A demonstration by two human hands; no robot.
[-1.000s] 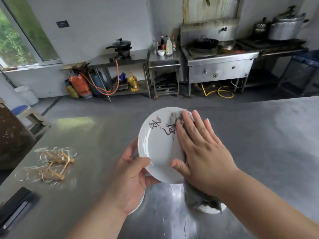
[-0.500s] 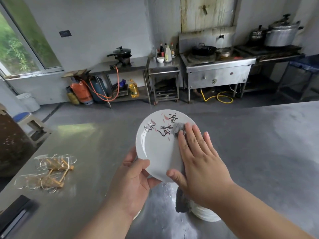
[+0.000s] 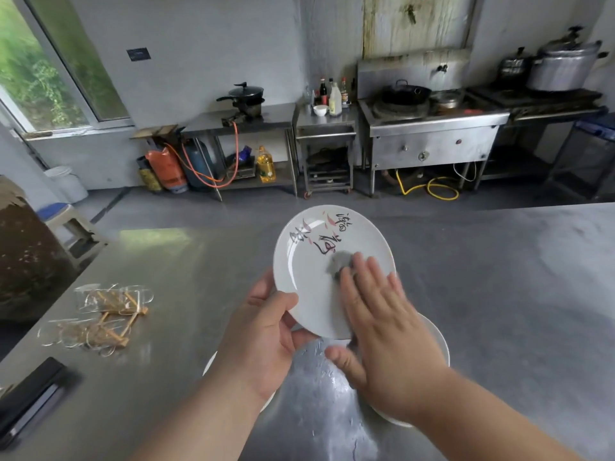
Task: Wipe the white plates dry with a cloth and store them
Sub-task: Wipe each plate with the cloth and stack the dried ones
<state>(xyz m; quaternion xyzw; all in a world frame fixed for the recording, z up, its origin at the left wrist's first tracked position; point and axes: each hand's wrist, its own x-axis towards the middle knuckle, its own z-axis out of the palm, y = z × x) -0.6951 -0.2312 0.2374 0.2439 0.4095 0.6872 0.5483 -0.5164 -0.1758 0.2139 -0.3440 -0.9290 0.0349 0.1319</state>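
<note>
My left hand (image 3: 266, 331) grips the tilted white plate (image 3: 316, 287) by its lower rim above the bench (image 3: 499, 294), my flat right hand (image 3: 382, 327) presses the cloth (image 3: 339, 262) on it, and too hard a push could knock it loose.

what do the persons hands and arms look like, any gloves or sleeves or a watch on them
Nothing worn shows. The left hand and right hand are bare: no gloves, and no rings on the fingers that show. The left forearm and right forearm are bare down to the bottom edge of the picture, with no sleeve, watch or wristband in sight.
</note>
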